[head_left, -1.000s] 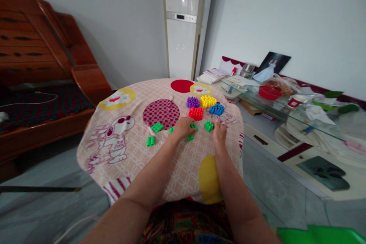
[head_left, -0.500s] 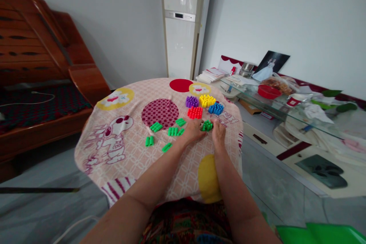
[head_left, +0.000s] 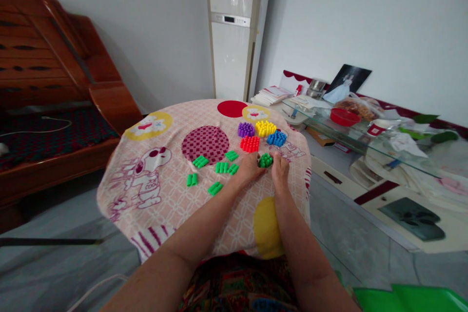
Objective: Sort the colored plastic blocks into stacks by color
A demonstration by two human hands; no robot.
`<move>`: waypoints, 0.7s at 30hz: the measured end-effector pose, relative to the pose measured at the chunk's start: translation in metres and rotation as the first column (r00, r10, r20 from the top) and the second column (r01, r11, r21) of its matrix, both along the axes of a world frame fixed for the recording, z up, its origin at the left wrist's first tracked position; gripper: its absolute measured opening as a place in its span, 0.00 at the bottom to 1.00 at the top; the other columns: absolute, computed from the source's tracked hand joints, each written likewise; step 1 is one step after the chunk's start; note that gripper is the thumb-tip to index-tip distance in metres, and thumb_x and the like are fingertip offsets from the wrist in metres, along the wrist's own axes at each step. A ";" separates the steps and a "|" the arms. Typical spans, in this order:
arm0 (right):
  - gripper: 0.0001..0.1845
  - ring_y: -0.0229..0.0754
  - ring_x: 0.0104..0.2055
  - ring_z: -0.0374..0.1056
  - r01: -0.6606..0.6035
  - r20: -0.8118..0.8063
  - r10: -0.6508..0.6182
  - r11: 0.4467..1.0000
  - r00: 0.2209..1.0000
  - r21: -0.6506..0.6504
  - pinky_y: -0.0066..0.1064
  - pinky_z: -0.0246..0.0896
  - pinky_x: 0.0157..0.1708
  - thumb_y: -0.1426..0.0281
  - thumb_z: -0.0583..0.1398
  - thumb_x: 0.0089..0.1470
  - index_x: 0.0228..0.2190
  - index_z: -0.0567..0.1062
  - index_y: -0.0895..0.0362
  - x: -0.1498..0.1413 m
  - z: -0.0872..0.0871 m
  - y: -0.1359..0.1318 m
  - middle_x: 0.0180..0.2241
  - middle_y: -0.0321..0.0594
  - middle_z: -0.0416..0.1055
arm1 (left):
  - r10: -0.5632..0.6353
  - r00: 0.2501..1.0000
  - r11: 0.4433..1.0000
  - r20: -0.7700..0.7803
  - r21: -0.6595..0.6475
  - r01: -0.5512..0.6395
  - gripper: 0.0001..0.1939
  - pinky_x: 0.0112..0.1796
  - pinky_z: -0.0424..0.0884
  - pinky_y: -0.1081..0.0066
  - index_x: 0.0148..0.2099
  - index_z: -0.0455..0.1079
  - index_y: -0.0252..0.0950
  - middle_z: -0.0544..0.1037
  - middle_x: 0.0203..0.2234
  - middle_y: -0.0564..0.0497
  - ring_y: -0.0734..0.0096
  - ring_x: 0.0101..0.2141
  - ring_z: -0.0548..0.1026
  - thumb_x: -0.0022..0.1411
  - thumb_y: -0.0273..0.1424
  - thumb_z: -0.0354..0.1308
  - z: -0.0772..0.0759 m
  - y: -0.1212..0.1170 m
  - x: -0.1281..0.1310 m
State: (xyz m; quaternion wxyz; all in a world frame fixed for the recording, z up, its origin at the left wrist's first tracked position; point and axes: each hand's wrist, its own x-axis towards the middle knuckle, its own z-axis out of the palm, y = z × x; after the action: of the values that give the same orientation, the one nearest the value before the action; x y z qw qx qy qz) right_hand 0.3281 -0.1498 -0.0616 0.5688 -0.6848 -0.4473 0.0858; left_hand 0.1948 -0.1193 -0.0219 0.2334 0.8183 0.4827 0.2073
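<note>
A cluster of small green plastic pegs point(head_left: 265, 160) stands upright on the cloth-covered table. My left hand point(head_left: 249, 167) closes against its left side, while my right hand point(head_left: 280, 166) presses in from the right with its fingers together. Part of the cluster's base is hidden by the fingers. Just beyond my hands stand tight clusters of red pegs point(head_left: 250, 144), purple pegs point(head_left: 246, 129), yellow pegs point(head_left: 265, 128) and blue pegs point(head_left: 276, 138). Left of my left hand, several small groups of green pegs lie on their sides, among them one group point(head_left: 221, 167) near the middle.
A patterned cloth point(head_left: 197, 214) covers the round table. To the right is a glass-topped cabinet point(head_left: 380, 148) with papers, a red bowl point(head_left: 344, 116) and bags. A wooden sofa point(head_left: 106, 102) stands at the left, and a tall white air conditioner point(head_left: 230, 53) at the back.
Both hands stay around the green cluster, which looks slightly rounder and more tightly gathered. The camera view has shifted very slightly; the other peg clusters keep their places.
</note>
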 end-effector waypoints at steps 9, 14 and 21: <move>0.40 0.52 0.35 0.71 0.141 0.132 -0.142 0.990 0.981 0.016 0.40 0.62 0.38 0.49 0.39 0.63 0.27 0.80 0.59 -0.003 0.001 -0.002 0.29 0.56 0.78 | 0.012 1.000 1.000 0.003 0.026 -0.012 0.20 0.41 0.70 0.66 0.45 0.73 0.30 0.79 0.41 0.42 0.59 0.42 0.77 0.54 0.38 0.68 -0.003 -0.002 0.010; 0.40 0.51 0.34 0.71 0.126 0.153 -0.126 0.992 0.980 0.010 0.39 0.61 0.38 0.48 0.39 0.63 0.27 0.80 0.59 -0.003 0.000 -0.002 0.28 0.56 0.78 | 0.042 0.999 0.998 0.015 0.041 -0.042 0.21 0.42 0.70 0.66 0.46 0.72 0.31 0.79 0.41 0.42 0.58 0.44 0.76 0.54 0.37 0.69 -0.007 -0.001 0.012; 0.39 0.51 0.34 0.71 0.125 0.117 -0.127 0.992 0.985 0.024 0.38 0.60 0.37 0.47 0.40 0.63 0.27 0.79 0.58 -0.002 -0.001 -0.002 0.29 0.55 0.78 | -0.001 0.998 0.999 0.067 0.051 -0.003 0.31 0.48 0.71 0.65 0.54 0.71 0.31 0.78 0.47 0.40 0.57 0.47 0.76 0.51 0.39 0.71 -0.004 0.003 0.004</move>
State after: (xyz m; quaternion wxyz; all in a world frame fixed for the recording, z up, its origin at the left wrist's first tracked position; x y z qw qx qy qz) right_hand 0.3260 -0.1518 -0.0623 0.5512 -0.7108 -0.4370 0.0052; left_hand 0.1990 -0.1159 -0.0264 0.2284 0.8163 0.4696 0.2469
